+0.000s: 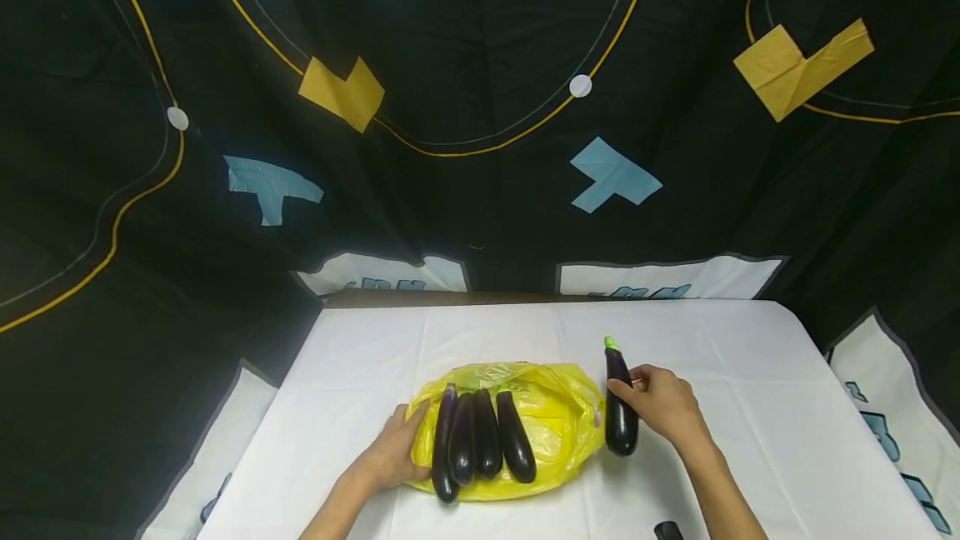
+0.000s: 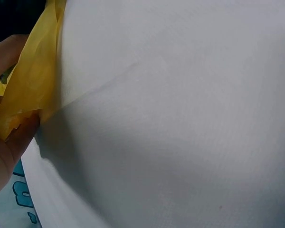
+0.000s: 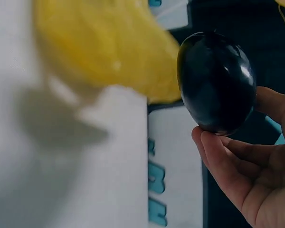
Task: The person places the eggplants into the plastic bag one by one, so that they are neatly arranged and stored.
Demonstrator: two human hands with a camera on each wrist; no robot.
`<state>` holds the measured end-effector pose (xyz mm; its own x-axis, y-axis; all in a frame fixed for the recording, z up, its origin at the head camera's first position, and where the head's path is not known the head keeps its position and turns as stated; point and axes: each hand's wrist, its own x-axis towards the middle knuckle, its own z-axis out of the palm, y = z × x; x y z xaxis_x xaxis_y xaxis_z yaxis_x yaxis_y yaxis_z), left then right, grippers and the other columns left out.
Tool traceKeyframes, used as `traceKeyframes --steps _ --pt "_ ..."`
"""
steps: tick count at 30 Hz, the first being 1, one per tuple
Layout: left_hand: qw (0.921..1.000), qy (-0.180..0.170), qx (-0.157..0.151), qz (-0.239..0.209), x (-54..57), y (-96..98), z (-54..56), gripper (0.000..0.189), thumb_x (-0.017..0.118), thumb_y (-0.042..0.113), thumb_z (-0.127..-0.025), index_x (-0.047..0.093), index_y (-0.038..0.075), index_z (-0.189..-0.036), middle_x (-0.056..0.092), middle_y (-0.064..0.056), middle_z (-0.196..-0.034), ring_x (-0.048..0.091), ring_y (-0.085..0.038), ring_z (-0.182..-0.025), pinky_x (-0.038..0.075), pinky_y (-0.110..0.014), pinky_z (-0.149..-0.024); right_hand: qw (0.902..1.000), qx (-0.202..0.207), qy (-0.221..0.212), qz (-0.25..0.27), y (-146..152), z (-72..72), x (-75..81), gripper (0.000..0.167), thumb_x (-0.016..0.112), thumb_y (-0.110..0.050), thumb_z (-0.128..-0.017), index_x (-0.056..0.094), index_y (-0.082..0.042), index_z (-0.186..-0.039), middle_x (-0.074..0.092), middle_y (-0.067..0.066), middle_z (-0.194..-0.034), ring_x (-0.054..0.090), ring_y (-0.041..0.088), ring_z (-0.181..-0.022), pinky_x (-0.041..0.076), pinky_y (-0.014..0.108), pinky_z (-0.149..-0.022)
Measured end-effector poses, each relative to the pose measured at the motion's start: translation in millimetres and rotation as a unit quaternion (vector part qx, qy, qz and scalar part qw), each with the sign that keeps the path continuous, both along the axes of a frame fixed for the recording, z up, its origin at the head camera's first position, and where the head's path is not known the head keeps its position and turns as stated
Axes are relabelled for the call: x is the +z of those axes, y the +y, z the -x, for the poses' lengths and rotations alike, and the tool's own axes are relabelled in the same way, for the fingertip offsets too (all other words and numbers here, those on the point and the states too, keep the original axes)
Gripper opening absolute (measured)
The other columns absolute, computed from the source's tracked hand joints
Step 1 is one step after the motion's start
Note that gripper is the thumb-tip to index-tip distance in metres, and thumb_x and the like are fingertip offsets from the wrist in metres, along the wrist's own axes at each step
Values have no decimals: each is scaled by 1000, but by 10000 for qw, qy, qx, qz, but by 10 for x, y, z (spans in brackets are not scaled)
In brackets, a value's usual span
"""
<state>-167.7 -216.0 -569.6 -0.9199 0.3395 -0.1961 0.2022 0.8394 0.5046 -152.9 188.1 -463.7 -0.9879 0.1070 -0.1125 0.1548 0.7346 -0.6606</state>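
Observation:
A yellow plastic bag point(image 1: 558, 432) lies spread on the white table, with several dark purple eggplants point(image 1: 487, 436) side by side on it. My left hand point(image 1: 393, 448) grips the bag's left edge; in the left wrist view the yellow plastic point(image 2: 35, 71) runs between thumb and fingers. Just right of the bag, my right hand point(image 1: 663, 402) pinches another eggplant point(image 1: 621, 407) with its green stem end pointing away from me. Seen from the right wrist, the rounded end of this eggplant point(image 3: 216, 85) sits between thumb and fingertips, raised off the table.
White cloth covers the table point(image 1: 360, 357). A small black object point(image 1: 667, 530) is partly cut off at the bottom edge of the head view. Behind the table hangs a black curtain point(image 1: 465, 215) with yellow and blue shapes.

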Motion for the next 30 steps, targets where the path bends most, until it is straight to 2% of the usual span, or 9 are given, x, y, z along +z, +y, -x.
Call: traceKeyframes --steps 5,11,16,20,30 --pt "10000 -4 -6 40 2 -6 15 110 87 36 -57 32 4 -147 40 -15 -129 46 -30 -114 41 -50 -102 9998 81 132 160 -244 41 80 45 68 -35 -85 64 5 -106 66 9 -84 59 15 -66 53 30 -57" --pt "10000 -10 -2 49 11 2 25 109 87 35 -58 32 4 -147 40 -14 -127 45 -28 -112 41 -50 -102 9994 270 202 122 -537 93 31 38 71 -33 -83 66 1 -101 63 4 -78 56 13 -62 51 26 -53" --pt "10000 16 4 65 16 8 28 108 87 34 -58 33 4 -146 40 -16 -128 45 -30 -114 41 -51 -102 9980 560 277 12 -750 137 -120 38 72 -33 -83 67 1 -99 58 0 -71 53 13 -61 46 25 -50" --pt "10000 -4 -3 75 9 12 28 109 87 34 -58 32 4 -147 39 -17 -130 45 -31 -115 40 -50 -103 9968 746 270 -75 -883 154 -301 37 73 -32 -82 67 1 -98 54 -1 -66 50 13 -57 43 25 -48" --pt "10000 46 -5 39 25 11 -7 109 88 33 -57 33 3 -146 40 -19 -132 45 -33 -117 39 -51 -103 9969 725 -17 -298 -1008 157 -665 37 75 -32 -80 66 0 -97 54 0 -66 50 15 -60 44 29 -51"
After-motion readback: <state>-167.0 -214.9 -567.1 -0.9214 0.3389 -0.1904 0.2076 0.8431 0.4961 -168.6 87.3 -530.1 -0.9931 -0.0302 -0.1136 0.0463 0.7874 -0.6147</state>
